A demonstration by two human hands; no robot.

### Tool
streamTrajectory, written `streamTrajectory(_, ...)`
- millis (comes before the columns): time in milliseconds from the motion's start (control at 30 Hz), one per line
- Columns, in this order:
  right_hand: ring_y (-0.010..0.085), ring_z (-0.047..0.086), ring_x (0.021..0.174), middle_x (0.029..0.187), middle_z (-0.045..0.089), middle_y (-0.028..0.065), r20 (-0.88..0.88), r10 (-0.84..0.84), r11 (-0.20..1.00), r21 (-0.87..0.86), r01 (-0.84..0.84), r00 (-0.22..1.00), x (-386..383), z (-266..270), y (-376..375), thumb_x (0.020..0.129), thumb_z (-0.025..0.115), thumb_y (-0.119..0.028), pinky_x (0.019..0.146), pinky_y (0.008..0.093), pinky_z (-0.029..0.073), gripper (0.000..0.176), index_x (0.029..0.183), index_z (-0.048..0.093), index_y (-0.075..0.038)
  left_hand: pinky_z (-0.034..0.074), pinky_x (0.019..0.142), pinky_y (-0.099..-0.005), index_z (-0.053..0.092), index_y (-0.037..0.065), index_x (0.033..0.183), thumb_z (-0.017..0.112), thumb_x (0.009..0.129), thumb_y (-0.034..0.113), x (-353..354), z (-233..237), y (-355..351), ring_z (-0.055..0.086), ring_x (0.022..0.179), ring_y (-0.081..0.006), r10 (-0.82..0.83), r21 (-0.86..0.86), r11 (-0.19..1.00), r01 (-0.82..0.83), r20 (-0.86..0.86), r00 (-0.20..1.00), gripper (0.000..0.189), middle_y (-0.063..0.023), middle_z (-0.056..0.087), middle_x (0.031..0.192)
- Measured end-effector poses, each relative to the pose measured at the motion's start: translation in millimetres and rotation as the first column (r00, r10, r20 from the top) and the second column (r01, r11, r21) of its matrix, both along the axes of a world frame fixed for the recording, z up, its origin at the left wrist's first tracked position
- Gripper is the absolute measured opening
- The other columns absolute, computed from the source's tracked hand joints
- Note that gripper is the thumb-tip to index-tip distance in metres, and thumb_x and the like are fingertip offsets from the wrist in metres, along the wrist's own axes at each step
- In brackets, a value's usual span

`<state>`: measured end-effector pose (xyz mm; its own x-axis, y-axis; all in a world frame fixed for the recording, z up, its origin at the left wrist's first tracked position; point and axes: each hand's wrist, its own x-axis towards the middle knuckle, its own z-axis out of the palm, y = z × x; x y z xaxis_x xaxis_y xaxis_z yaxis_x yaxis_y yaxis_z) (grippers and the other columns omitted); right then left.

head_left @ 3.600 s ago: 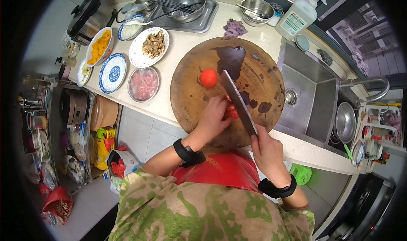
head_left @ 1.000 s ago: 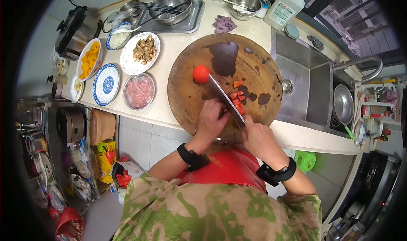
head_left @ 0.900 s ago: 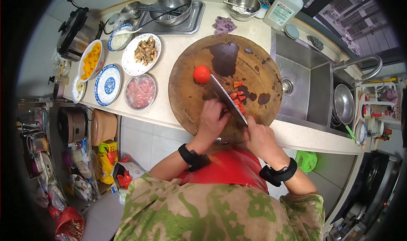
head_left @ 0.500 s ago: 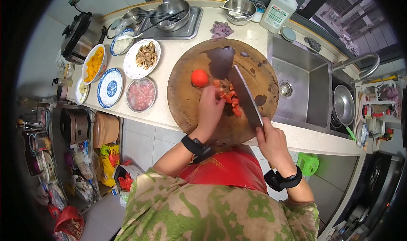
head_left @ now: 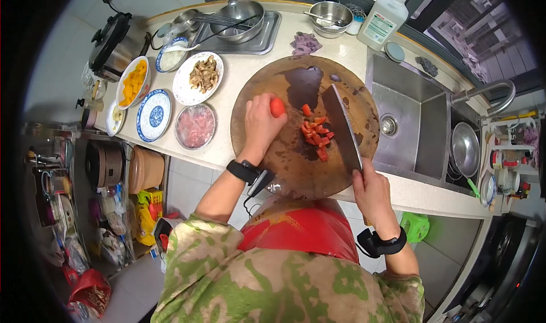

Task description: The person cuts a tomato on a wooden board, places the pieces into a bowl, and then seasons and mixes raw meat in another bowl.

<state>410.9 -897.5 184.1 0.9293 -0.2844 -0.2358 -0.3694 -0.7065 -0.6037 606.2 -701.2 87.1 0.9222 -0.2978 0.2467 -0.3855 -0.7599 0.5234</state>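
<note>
On a round wooden cutting board point(head_left: 256, 84), my left hand point(head_left: 263, 121) grips a red tomato point(head_left: 277, 107) near the board's left side. Fingers wrap its left part, so only the right part shows. My right hand point(head_left: 372, 195) is closed around a cleaver point(head_left: 343, 127), whose handle is hidden in the palm. The blade stands tilted on edge at the right of the board. Between the blade and my left hand lies a small pile of chopped tomato pieces point(head_left: 316, 132). Dark wet patches mark the wood.
Left of the board stand a plate of browned pieces point(head_left: 203, 75), a bowl of pink meat point(head_left: 195, 127), a blue-patterned plate point(head_left: 153, 116) and a bowl of yellow chunks point(head_left: 135, 83). A steel sink point(head_left: 418, 90) lies right. Behind are a pot point(head_left: 331, 19) and a pump bottle point(head_left: 384, 19).
My left hand has moved left from the chopped pieces and taken hold of the whole tomato. The cleaver has shifted slightly right, away from the pile. The view has turned a little.
</note>
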Motion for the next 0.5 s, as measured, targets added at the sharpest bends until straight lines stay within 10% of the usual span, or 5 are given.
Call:
streamTrajectory(267,0.0434,0.061,0.069,0.072,0.062,0.0229,0.015,0.199,0.975,0.099,-0.200,0.980,9,2,33,0.088,0.053,-0.012,0.062,0.0530,0.047,0.025,0.112,0.051,-0.005,0.046,0.086,-0.0396,0.055,0.003,0.104,0.074,0.064,0.008,-71,30,26,0.053,0.098,-0.0351,-0.299,-0.178,0.948,0.264,-0.213,0.930,0.044,-0.0159,0.058,0.105)
streamTrajectory(500,0.0391,0.063,0.070,0.078,0.064,0.0189,0.043,0.366,0.931,-0.024,-0.365,0.930,15,5,43,0.085,0.056,-0.010,0.060,0.0487,0.049,0.030,0.114,0.052,-0.006,0.045,0.084,-0.0427,0.056,0.002,0.108,0.071,0.066,0.002,-88,17,29,0.052,0.097,-0.0371,-0.180,-0.269,0.950,0.155,-0.070,0.981,0.044,-0.0161,0.057,0.101)
